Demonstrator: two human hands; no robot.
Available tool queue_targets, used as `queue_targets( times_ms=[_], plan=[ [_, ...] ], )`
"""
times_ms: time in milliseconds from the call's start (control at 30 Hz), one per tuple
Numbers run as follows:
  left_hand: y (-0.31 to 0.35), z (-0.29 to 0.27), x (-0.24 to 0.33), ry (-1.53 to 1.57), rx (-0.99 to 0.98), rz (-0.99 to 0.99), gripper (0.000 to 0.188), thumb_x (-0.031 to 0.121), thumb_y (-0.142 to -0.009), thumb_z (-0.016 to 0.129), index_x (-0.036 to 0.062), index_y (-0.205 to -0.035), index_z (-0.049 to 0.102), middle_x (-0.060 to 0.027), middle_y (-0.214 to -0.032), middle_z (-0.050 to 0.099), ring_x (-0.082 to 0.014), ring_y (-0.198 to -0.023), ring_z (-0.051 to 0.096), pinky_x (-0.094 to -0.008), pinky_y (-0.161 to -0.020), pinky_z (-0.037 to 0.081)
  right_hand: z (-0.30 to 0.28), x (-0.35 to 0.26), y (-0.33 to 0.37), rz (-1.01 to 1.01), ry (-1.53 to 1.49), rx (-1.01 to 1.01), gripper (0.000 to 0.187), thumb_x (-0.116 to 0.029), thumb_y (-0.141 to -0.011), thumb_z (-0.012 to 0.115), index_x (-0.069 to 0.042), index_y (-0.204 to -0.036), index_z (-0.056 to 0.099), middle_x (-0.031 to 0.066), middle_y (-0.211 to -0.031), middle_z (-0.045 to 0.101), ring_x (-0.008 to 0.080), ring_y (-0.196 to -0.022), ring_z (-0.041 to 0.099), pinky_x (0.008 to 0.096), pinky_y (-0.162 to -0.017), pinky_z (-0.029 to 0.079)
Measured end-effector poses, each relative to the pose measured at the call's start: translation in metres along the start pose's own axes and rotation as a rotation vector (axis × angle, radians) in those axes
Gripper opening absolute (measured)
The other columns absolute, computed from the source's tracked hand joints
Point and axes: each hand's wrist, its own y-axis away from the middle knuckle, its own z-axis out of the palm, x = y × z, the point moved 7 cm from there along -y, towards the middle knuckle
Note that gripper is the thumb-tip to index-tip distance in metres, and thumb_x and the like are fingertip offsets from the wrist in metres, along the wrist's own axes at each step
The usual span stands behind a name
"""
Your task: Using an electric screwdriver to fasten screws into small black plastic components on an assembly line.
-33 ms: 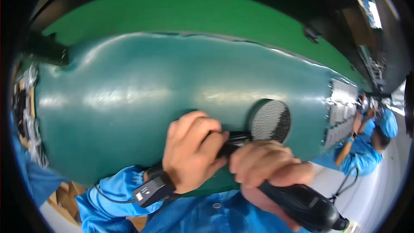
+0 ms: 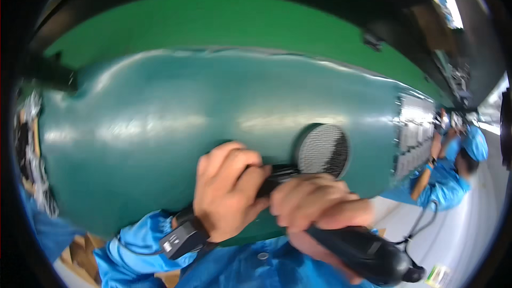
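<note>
My right hand (image 2: 320, 202) is wrapped round a black electric screwdriver (image 2: 368, 256), its thick rear end pointing to the lower right. My left hand (image 2: 226, 192), wearing a black wrist device (image 2: 184, 240), grips a black part (image 2: 280, 173) just left of the right hand. Fingers hide most of that part, and the driver's tip cannot be made out. Right beyond the hands lies a round, dark-rimmed dish (image 2: 300, 152) with a finely textured face, grey on the left and dark on the right.
A glossy green mat (image 2: 160, 154) covers the bench, with a green panel (image 2: 224, 21) behind it. Silvery packaged pieces (image 2: 416, 128) lie at the right end, clear plastic bags (image 2: 40, 154) at the left. A co-worker in blue (image 2: 442, 181) sits at the far right.
The whole view has shifted slightly, so the hands, dish and bench appear a little further left. Both hands keep their grip.
</note>
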Motion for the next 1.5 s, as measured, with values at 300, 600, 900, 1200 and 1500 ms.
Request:
queue_targets(
  times_ms=[300,600,900,1200,1500],
  plan=[
    [0.011,0.007,0.000,-0.114,-0.041,0.038,0.034,0.010,-0.066,0.090,0.0009,-0.093,0.071,-0.0123,-0.108,0.062,-0.0363,-0.109,0.060,-0.0473,-0.095,0.047,-0.013,0.011,0.009,-0.158,-0.173,-0.152,0.090,-0.073,-0.080,0.080,0.009,-0.113,0.061,0.0178,-0.082,0.066,0.0331,-0.072,0.068,0.0424,-0.065,0.058],
    [0.009,0.006,0.013,-0.200,-0.233,-0.024,0.082,0.023,-0.064,0.095,0.0031,-0.137,0.062,-0.0141,-0.124,0.061,-0.0364,-0.125,0.054,-0.0468,-0.101,0.042,-0.103,-0.051,-0.033,-0.107,-0.187,0.096,0.080,-0.081,-0.097,0.051,-0.007,-0.125,0.052,0.0090,-0.080,0.057,0.0221,-0.059,0.055,0.0403,-0.050,0.047],
    [0.015,0.004,0.005,-0.168,-0.213,-0.012,0.058,0.017,-0.066,0.091,0.0094,-0.121,0.072,-0.0058,-0.121,0.066,-0.0322,-0.125,0.057,-0.0453,-0.099,0.045,-0.092,-0.028,-0.016,-0.058,-0.116,0.052,0.077,-0.077,-0.096,0.058,-0.006,-0.125,0.047,0.0114,-0.082,0.058,0.0241,-0.061,0.058,0.0408,-0.053,0.051],
    [0.011,0.004,0.002,-0.132,-0.217,-0.045,0.057,0.015,-0.064,0.095,0.0059,-0.116,0.074,-0.0092,-0.115,0.071,-0.0340,-0.123,0.059,-0.0453,-0.101,0.046,-0.097,-0.012,-0.018,0.027,-0.078,0.067,0.081,-0.081,-0.092,0.060,-0.006,-0.120,0.048,0.0136,-0.082,0.061,0.0264,-0.060,0.060,0.0425,-0.054,0.052],
    [0.013,0.000,-0.003,-0.079,-0.227,-0.047,0.055,0.018,-0.068,0.093,0.0110,-0.120,0.073,-0.0039,-0.117,0.070,-0.0271,-0.123,0.061,-0.0426,-0.099,0.044,-0.086,-0.014,-0.015,-0.044,-0.055,0.023,0.082,-0.081,-0.090,0.062,-0.006,-0.118,0.049,0.0119,-0.079,0.060,0.0241,-0.059,0.060,0.0403,-0.050,0.052]
  ],
)
